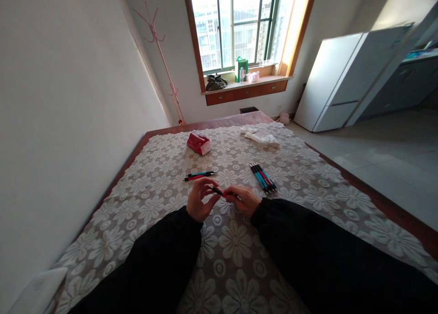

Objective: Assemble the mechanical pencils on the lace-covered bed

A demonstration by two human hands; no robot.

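Between both hands, just above the lace tablecloth, is a red and black pen [216, 191]. My left hand [201, 199] pinches its black end between thumb and fingers. My right hand [242, 198] is closed around the red part, and its fingers hide the rest of that end. Beyond the left hand lie a teal pen [201, 173] and a red pen [193, 178], side by side. To the right of the right hand, a row of several teal, red and black pens [263, 177] lies close together on the cloth.
A red tissue pack [198, 143] and a crumpled white plastic bag [263, 137] lie toward the far end of the table. The white lace tablecloth [236, 241] covers the wooden table [386, 204]. A wall [68, 100] runs along the left; a fridge [337, 81] stands beyond at right.
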